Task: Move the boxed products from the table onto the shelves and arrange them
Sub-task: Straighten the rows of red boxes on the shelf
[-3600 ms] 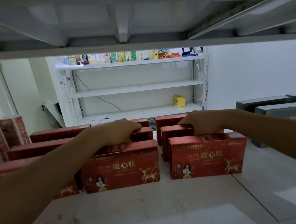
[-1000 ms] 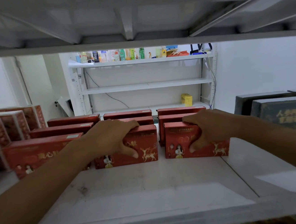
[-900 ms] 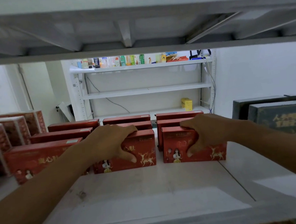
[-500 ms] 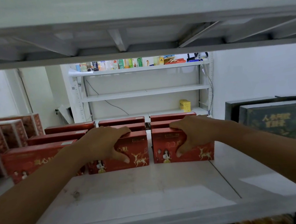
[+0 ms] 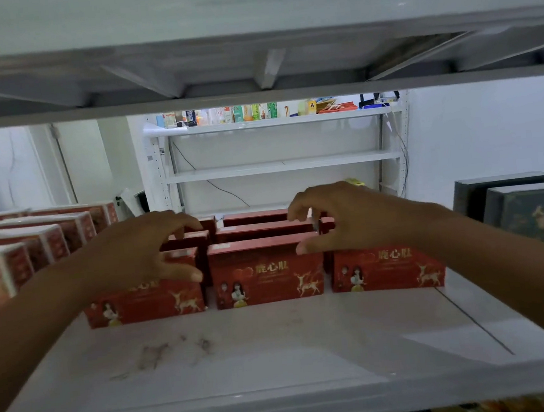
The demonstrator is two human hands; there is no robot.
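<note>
Both hands have lifted off the red boxes they gripped half a second ago, and three front boxes now show in a row where two showed before; the left hand (image 5: 142, 251) hovers with fingers spread and thumb low, just above and in front of the left box (image 5: 146, 299), holding nothing; the right hand (image 5: 348, 221) hangs open too, fingers curled loosely, its thumb tip near the top edge of the middle box (image 5: 267, 274), though whether it touches I cannot tell; the right box (image 5: 388, 271) stands just beside the middle one, partly behind the right forearm; all three stand upright on the white shelf (image 5: 277, 348), faces forward, with narrow gaps between them; more red boxes (image 5: 263, 230) line up behind in rows; patterned red-and-white boxes (image 5: 35, 242) fill the shelf's left end; dark boxes (image 5: 530, 214) stand at the right end, well apart from the red ones; a far white rack (image 5: 280, 165) carries small cartons and bottles on top.
</note>
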